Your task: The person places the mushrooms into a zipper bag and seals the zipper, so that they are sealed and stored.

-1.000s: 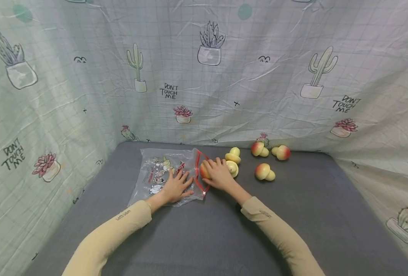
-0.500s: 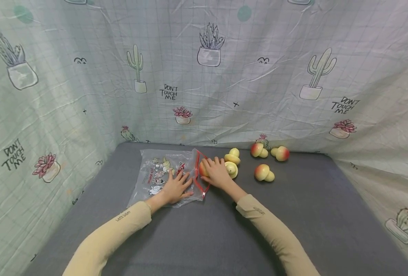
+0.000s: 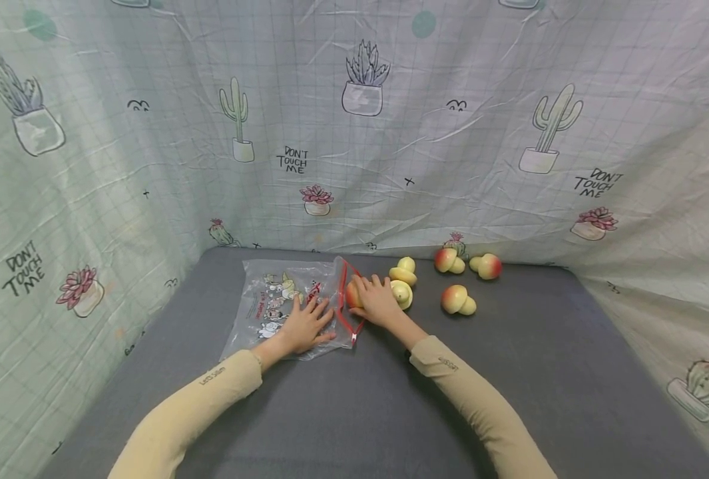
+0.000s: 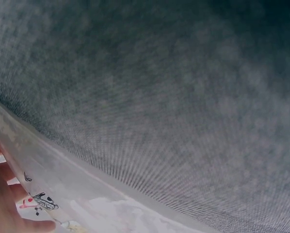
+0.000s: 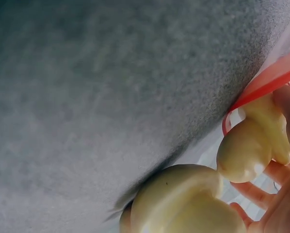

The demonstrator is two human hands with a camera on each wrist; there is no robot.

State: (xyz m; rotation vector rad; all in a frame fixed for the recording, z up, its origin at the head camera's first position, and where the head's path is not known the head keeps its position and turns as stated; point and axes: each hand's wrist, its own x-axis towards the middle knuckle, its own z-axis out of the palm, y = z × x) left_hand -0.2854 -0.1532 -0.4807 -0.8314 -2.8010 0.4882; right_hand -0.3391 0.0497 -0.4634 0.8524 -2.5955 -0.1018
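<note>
A clear plastic zipper bag [image 3: 251,303] with cartoon prints lies flat on the grey table, its red-edged mouth facing right. My left hand [image 3: 303,328] rests on the bag with fingers spread; part of it shows at the edge of the left wrist view. At the mouth, my right hand [image 3: 381,303] holds a toy mushroom [image 5: 244,151] with a red and yellow cap, its fingers curled behind it. The red zipper strip [image 5: 268,81] runs close beside that mushroom. Just right of the hand sit two pale yellow mushrooms, one upended [image 3: 401,293] and one farther back [image 3: 404,271].
Three more red-and-yellow mushrooms lie to the right: one nearer [image 3: 458,301], and two by the back edge, a left one [image 3: 449,260] and a right one [image 3: 486,266]. A cactus-print cloth [image 3: 480,146] hangs behind the table and along its sides.
My right forearm has swung slightly left while the hand stays on the mushroom at the bag's mouth. The left hand, the bag and the other mushrooms hold their places.
</note>
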